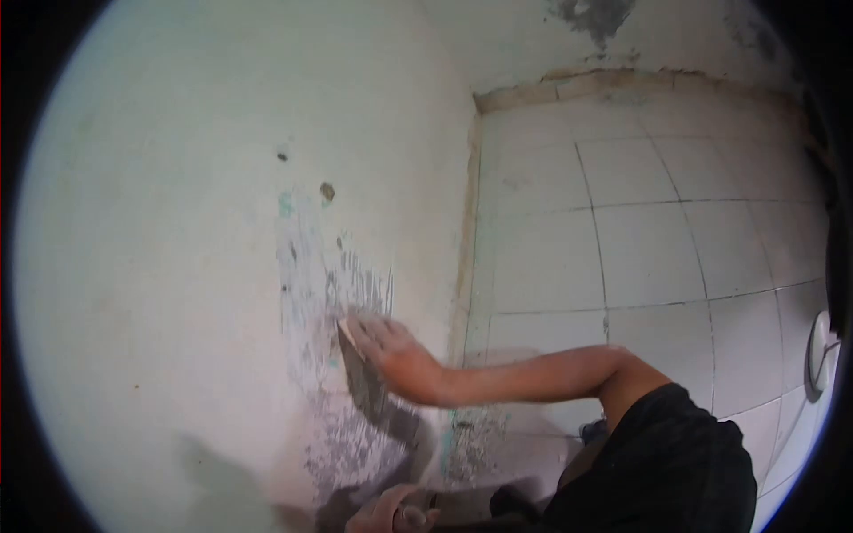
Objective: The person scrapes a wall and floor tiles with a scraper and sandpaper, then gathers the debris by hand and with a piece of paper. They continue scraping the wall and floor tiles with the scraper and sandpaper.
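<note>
My right hand (391, 351) presses flat on a grey scraper blade (362, 377) held against the pale plaster wall (178, 266). The blade lies over a patch of scraped grey streaks (342, 284) that runs down the wall. My bare forearm reaches in from the right out of a black sleeve (657, 462). At the bottom edge my left hand (395, 513) shows only partly, its fingers curled, next to something dark; I cannot make out whether it holds anything.
A corner (466, 266) separates the plaster wall from a wall of white tiles (657, 249) on the right. Two small dark pits (327, 191) mark the plaster above the scraped patch. A white fitting (819, 351) sits at the far right.
</note>
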Demonstrator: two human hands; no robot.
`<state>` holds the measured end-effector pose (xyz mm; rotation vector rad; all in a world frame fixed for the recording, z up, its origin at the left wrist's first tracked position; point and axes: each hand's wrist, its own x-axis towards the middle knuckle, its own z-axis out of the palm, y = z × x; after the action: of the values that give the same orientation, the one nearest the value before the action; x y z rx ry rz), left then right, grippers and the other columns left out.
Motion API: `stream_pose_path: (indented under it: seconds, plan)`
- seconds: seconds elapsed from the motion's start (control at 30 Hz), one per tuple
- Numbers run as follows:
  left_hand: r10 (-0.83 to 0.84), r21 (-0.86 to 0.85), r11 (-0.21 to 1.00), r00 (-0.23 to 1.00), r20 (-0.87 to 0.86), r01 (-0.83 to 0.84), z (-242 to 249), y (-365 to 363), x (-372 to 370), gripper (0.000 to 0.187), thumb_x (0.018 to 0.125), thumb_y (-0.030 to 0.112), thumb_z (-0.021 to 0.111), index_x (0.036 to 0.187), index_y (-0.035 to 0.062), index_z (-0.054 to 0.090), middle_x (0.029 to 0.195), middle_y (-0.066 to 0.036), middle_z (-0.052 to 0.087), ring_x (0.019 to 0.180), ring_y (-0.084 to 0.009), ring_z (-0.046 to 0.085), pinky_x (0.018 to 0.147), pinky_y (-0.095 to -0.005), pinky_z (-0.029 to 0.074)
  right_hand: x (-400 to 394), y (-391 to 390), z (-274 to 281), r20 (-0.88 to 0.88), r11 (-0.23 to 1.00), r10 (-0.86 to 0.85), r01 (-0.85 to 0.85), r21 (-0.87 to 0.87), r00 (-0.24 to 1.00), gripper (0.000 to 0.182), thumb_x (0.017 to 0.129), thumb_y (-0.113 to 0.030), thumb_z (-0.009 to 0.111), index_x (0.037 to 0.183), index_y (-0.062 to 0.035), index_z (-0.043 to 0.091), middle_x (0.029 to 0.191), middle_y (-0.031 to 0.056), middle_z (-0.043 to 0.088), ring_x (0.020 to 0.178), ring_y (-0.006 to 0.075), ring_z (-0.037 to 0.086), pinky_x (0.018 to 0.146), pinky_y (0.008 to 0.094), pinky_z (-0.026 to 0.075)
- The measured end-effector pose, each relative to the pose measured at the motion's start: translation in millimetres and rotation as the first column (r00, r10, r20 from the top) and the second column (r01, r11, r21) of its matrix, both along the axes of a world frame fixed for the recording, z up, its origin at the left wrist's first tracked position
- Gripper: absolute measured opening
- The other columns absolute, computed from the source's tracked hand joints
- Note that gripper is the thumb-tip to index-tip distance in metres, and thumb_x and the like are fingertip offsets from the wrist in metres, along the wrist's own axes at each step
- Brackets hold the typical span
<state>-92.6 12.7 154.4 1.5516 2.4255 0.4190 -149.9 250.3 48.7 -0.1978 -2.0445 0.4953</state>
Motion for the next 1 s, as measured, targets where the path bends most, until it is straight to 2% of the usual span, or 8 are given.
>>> stream_pose_path:
  seconds: [0.1, 0.17, 0.37, 0.47, 0.53, 0.6, 0.93, 1.0]
  plan:
    - [-0.019, -0.009, 1.000, 1.000, -0.002, 0.019, 3.3, -4.7, 2.4, 0.048, 0.078, 0.025, 0.072, 0.118, 0.0046, 0.054, 0.067, -0.007, 0.057, 0.051, -0.0140, 0.043, 0.051, -0.0253, 0.039, -16.4, 30.7, 30.4, -0.201, 0.985, 0.029, -0.063, -0.163, 0.979, 0.054, 0.070, 0.002, 0.052, 0.122, 0.0084, 0.042, 0.113, 0.0250, 0.047, 0.110, 0.0369, 0.046, 0.095, 0.0424, 0.039]
    - [-0.018, 0.005, 1.000, 1.000, 0.015, 0.018, -1.0, -7.6, 3.6, 0.049, 0.078, 0.025, 0.071, 0.118, 0.0040, 0.053, 0.066, -0.006, 0.056, 0.050, -0.0121, 0.042, 0.050, -0.0243, 0.038, -14.5, 75.4, 79.0, 0.165, 0.918, 0.092, -0.020, -0.395, 0.982, 0.045, 0.067, 0.004, 0.051, 0.112, 0.0084, 0.045, 0.106, 0.0247, 0.048, 0.105, 0.0379, 0.047, 0.090, 0.0424, 0.041]
    - [-0.108, 0.147, 0.984, 0.992, 0.068, 0.097, -6.6, -5.2, -4.7, 0.043, 0.083, 0.026, 0.065, 0.119, 0.0054, 0.054, 0.062, -0.005, 0.055, 0.048, -0.0135, 0.045, 0.049, -0.0263, 0.040, -38.6, 41.0, -14.6, -0.145, 0.999, 0.039, -0.040, -0.002, 0.989, 0.058, 0.067, 0.011, 0.046, 0.125, 0.0079, 0.039, 0.123, 0.0280, 0.042, 0.114, 0.0415, 0.045, 0.096, 0.0413, 0.042]
    - [-0.120, 0.074, 0.989, 0.986, -0.116, 0.129, -13.2, -12.6, -11.3, 0.037, 0.087, 0.022, 0.060, 0.120, 0.0075, 0.054, 0.064, -0.006, 0.058, 0.050, -0.0164, 0.052, 0.050, -0.0288, 0.043, -7.8, 18.8, 0.5, -0.030, 0.958, 0.175, -0.178, -0.225, 0.984, 0.064, 0.067, 0.009, 0.050, 0.131, 0.0055, 0.038, 0.127, 0.0282, 0.041, 0.124, 0.0385, 0.038, 0.104, 0.0395, 0.035]
    - [-0.110, 0.154, 0.981, 0.992, -0.065, 0.118, -11.9, -14.5, -10.3, 0.033, 0.089, 0.018, 0.055, 0.120, 0.0076, 0.053, 0.065, -0.008, 0.059, 0.051, -0.0187, 0.055, 0.048, -0.0314, 0.044, -46.5, 67.1, -4.2, -0.056, 0.983, -0.150, 0.143, -0.112, 0.987, 0.064, 0.063, 0.004, 0.057, 0.126, 0.0055, 0.042, 0.122, 0.0302, 0.044, 0.117, 0.0418, 0.044, 0.097, 0.0401, 0.041]
    - [-0.104, 0.202, 0.972, 0.991, -0.084, 0.119, -11.4, -13.3, -8.4, 0.034, 0.089, 0.020, 0.056, 0.120, 0.0070, 0.053, 0.063, -0.007, 0.058, 0.050, -0.0181, 0.054, 0.048, -0.0306, 0.043, -41.8, 123.4, 41.3, 0.204, 0.820, 0.016, 0.104, -0.563, 0.979, 0.062, 0.058, 0.000, 0.061, 0.118, 0.0055, 0.047, 0.116, 0.0310, 0.047, 0.105, 0.0459, 0.050, 0.088, 0.0426, 0.046]
    - [-0.085, 0.074, 0.994, 0.996, 0.022, 0.084, -3.7, -11.4, -14.0, 0.040, 0.086, 0.025, 0.063, 0.120, 0.0046, 0.054, 0.060, -0.006, 0.054, 0.049, -0.0157, 0.050, 0.049, -0.0280, 0.042, -29.6, 26.8, -33.8, 0.023, 0.946, -0.147, 0.147, -0.289, 0.989, 0.061, 0.063, 0.000, 0.059, 0.120, 0.0095, 0.042, 0.118, 0.0313, 0.044, 0.109, 0.0407, 0.048, 0.098, 0.0490, 0.036]
    - [-0.047, 0.028, 0.999, 0.998, 0.049, 0.046, 1.9, -7.7, -11.8, 0.041, 0.086, 0.026, 0.064, 0.120, 0.0046, 0.054, 0.060, -0.006, 0.054, 0.049, -0.0157, 0.050, 0.049, -0.0278, 0.042, -49.8, 85.7, -11.5, 0.477, 0.965, -0.066, 0.178, -0.195, 0.877, 0.051, 0.059, -0.005, 0.062, 0.107, 0.0084, 0.049, 0.100, 0.0287, 0.053, 0.101, 0.0396, 0.051, 0.091, 0.0477, 0.040]
